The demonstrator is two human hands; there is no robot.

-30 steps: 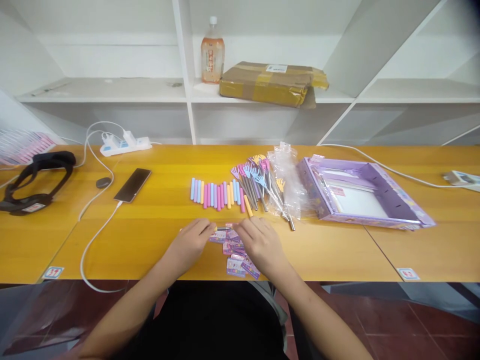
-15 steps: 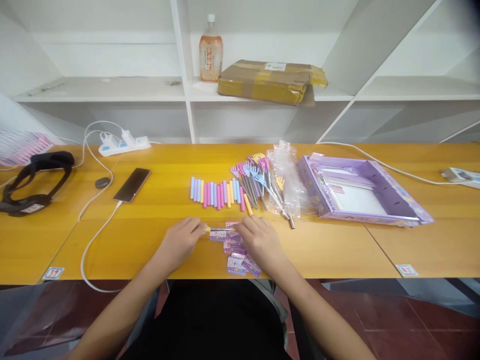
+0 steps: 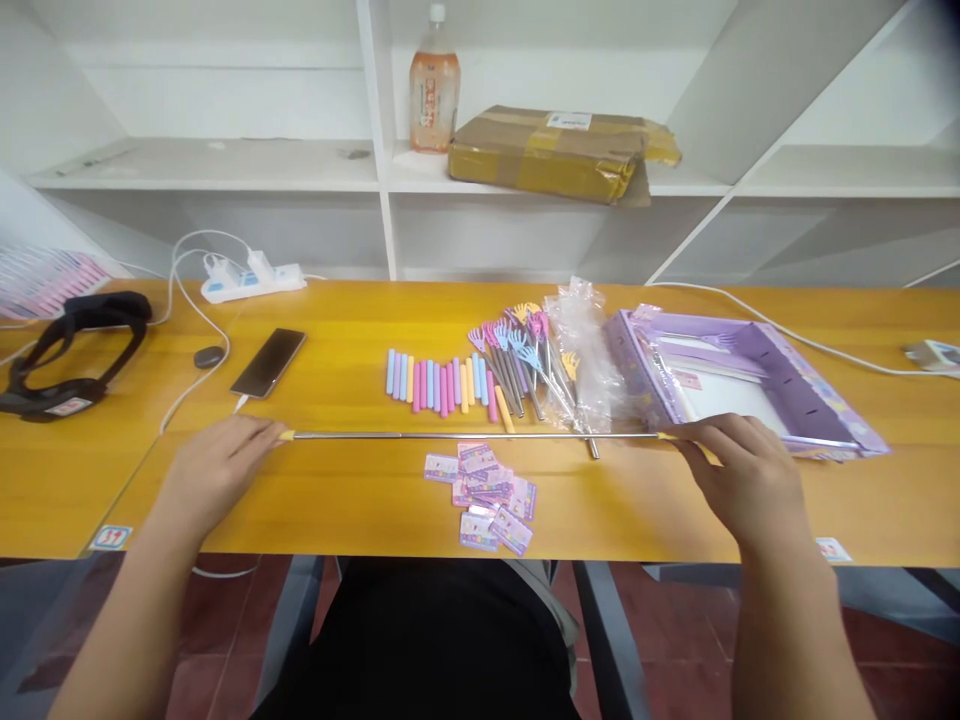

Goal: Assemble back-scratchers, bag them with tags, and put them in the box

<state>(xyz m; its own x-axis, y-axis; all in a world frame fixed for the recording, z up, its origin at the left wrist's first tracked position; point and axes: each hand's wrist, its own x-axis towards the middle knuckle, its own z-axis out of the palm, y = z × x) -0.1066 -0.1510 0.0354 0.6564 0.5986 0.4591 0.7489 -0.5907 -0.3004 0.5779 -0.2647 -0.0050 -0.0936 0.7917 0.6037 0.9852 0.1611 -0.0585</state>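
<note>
Rod [image 3: 465, 436] now runs long from left to right, where only a short length showed between the hands earlier; it is drawn out. The left hand [image 3: 221, 470] pinches its yellow left end, the right hand [image 3: 750, 480] its yellow right end. With the hands wide apart, the cards [image 3: 478, 532] lie uncovered on the near side, the tubes [image 3: 444, 390] on the far side.

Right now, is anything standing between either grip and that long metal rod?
Nothing visible is: the left grip and right grip hold the metal rod by its yellow ends. The purple cards lie nearer the person, not between either grip and the rod.
</note>
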